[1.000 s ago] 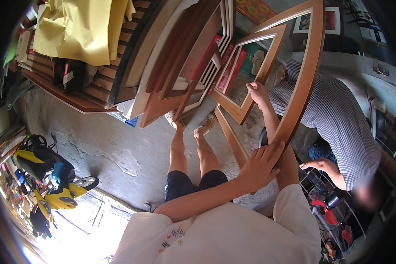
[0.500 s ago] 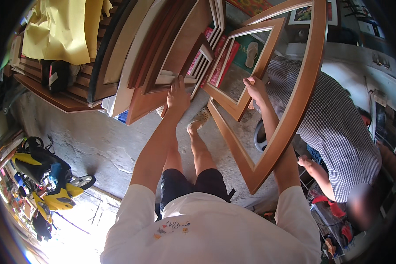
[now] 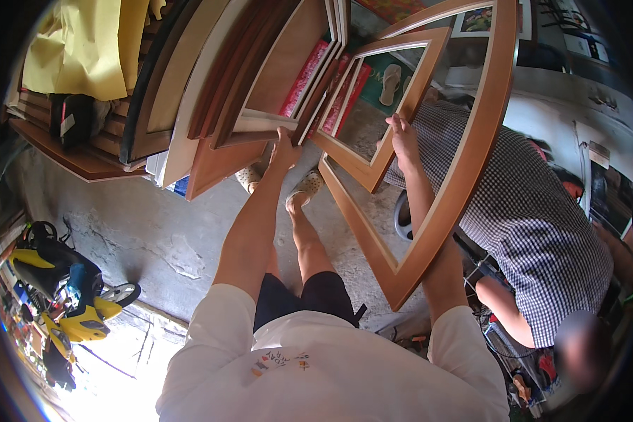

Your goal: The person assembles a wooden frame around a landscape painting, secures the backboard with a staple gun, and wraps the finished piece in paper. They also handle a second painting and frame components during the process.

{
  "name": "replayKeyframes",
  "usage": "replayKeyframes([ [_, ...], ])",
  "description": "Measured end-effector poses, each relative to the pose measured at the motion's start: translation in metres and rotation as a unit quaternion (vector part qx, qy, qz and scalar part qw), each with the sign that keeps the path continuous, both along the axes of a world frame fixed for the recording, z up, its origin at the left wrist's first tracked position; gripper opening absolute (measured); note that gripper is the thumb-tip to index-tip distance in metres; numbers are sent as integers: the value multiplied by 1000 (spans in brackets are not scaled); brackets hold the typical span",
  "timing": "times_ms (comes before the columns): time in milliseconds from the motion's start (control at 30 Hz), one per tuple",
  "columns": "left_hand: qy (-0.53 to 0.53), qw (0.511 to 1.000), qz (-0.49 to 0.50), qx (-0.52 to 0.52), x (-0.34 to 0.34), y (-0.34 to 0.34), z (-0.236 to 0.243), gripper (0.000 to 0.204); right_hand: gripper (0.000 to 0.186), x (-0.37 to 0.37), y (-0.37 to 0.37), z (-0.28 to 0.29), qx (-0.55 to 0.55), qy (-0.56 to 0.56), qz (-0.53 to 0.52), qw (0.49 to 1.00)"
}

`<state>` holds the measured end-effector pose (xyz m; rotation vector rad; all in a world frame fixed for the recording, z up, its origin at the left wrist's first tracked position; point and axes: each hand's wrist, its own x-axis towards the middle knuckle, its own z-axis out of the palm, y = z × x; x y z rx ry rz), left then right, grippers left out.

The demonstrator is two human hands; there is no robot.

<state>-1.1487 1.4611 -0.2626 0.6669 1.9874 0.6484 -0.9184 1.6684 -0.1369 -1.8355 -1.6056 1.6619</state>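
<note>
My right hand (image 3: 402, 141) grips a small light-brown wooden frame (image 3: 376, 172) with a pale inner edge. A larger matching frame (image 3: 464, 183) hangs around my right forearm, its lower corner beside my elbow. My left hand (image 3: 283, 151) is closed on the lower part of a dark wooden frame (image 3: 218, 133) in the leaning stack. The stack holds several brown, white and black frames and boards (image 3: 179, 158), with red patterned pieces (image 3: 302, 81) between them. My feet in pale perforated clogs (image 3: 304, 188) stand below.
A co-worker in a checked shirt (image 3: 534, 225) bends close on my right beside a metal rack (image 3: 485, 267). Yellow paper (image 3: 77, 49) drapes over the stack. A yellow-black two-wheeler (image 3: 77, 309) stands lower left. Slippers (image 3: 389, 84) lie on a green mat (image 3: 376, 105); concrete floor (image 3: 155, 232) spans the middle.
My left hand has left the large frame and reached forward to the stack. My right hand and its frames shifted slightly left. The co-worker's head moved lower in the picture.
</note>
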Motion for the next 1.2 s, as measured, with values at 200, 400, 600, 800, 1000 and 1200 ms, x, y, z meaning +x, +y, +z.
replayKeyframes([
  [200,-113,993,-18,13,6,-10,25,80,52,9,-3,-7,3,17,-51,999],
  [400,-49,998,-34,-7,7,-3,84,52,54,9,0,-6,-3,8,-74,997],
  [600,-71,994,-83,-3,4,-34,121,57,50,-1,-4,4,-32,-11,-88,996],
  [800,-48,993,-109,5,-11,-92,215,56,53,-8,-8,23,19,-37,-19,999],
  [1000,-54,983,-170,-32,-36,-151,263,58,59,1,-8,23,-11,14,-51,999],
  [1200,-20,977,-203,-55,-45,-191,312,56,68,23,1,11,-45,15,-43,998],
])
